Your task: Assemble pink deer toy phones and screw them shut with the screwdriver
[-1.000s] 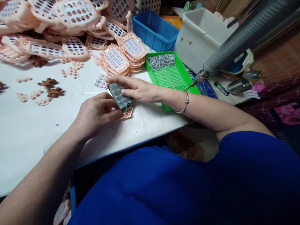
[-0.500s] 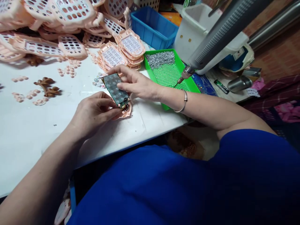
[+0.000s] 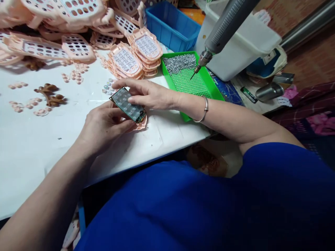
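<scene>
A dark green circuit board (image 3: pixel 128 104) with a translucent keypad sheet is held tilted above the white table. My right hand (image 3: pixel 146 94) grips it from the far side, thumb on its face and fingers behind its upper edge. Under its lower end a pink plastic shell (image 3: pixel 141 124) shows in part. My left hand (image 3: pixel 107 123) has its fingers closed round the near side of the shell, close against the board; its fingertips are partly hidden. Small printed buttons (image 3: pixel 108 86) lie just beyond my hands.
Stacked pink keypad frames (image 3: pixel 125 62) stand behind my hands, with a larger pile of pink shells (image 3: pixel 78 14) at back left. A green tray (image 3: pixel 190 78) holds screws beneath a hanging screwdriver (image 3: pixel 218 33). Brown parts (image 3: pixel 52 94) lie left; blue bin (image 3: pixel 171 28) and white bin (image 3: pixel 235 45) stand behind.
The board has swung to a flatter, more slanted angle and now covers more of the shell. My right hand has shifted slightly left with it. The view has shifted slightly.
</scene>
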`<state>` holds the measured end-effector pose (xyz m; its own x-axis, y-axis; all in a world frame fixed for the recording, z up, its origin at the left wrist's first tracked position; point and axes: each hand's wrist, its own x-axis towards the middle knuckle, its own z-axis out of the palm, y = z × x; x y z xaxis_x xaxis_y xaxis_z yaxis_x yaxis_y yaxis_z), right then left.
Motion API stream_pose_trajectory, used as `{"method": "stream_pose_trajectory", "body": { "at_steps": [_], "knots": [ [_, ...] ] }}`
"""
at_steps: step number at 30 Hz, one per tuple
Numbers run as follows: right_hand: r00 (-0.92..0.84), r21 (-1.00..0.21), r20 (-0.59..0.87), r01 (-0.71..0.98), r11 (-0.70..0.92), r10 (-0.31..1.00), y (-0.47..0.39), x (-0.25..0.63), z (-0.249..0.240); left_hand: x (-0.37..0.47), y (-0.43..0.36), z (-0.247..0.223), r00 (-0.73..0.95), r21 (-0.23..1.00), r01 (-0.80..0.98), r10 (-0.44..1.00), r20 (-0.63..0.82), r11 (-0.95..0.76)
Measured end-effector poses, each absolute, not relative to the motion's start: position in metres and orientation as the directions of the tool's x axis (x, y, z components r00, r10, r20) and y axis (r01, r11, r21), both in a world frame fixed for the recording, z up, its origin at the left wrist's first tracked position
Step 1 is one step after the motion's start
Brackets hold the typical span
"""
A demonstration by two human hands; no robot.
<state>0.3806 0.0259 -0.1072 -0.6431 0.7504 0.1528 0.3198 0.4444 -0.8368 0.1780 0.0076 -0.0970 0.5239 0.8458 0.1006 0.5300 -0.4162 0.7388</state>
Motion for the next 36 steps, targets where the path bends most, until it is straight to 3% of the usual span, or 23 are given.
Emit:
{"method": "stream_pose_trajectory", "body": {
  "at_steps": [11,16,20,26,29,33,36],
  "knots": [
    [-0.660,-0.880,0.051,0.326,0.346,0.750,0.030,0.379,-0.105,0.176,0.001,-0.101,0.353,0.754,0.600,0.934,0.049,-0.266],
    [-0.725,-0.933,0.037,0.222,0.284,0.688,0.030,0.382,-0.109,0.171,0.004,-0.106,0.401,0.765,0.564,0.913,0.075,-0.311],
    [-0.643,-0.973,0.010,0.169,0.155,0.766,0.028,0.385,-0.112,0.170,0.001,-0.106,0.426,0.761,0.551,0.899,0.097,-0.343],
    [-0.607,-0.989,-0.055,0.144,0.041,0.793,0.026,0.386,-0.112,0.168,-0.007,-0.112,0.473,0.751,0.460,0.847,0.245,-0.474],
    [-0.643,-0.988,-0.044,0.143,0.063,0.765,0.026,0.386,-0.112,0.162,-0.006,-0.117,0.581,0.649,0.430,0.743,0.333,-0.627],
    [-0.628,-0.977,-0.036,0.185,0.104,0.777,0.024,0.383,-0.110,0.154,-0.003,-0.120,0.750,0.363,0.396,0.525,0.403,-0.844],
    [-0.606,-0.958,-0.055,0.257,0.130,0.794,0.022,0.381,-0.105,0.152,-0.009,-0.123,0.780,0.155,0.435,0.457,0.427,-0.887]
  ]
}}
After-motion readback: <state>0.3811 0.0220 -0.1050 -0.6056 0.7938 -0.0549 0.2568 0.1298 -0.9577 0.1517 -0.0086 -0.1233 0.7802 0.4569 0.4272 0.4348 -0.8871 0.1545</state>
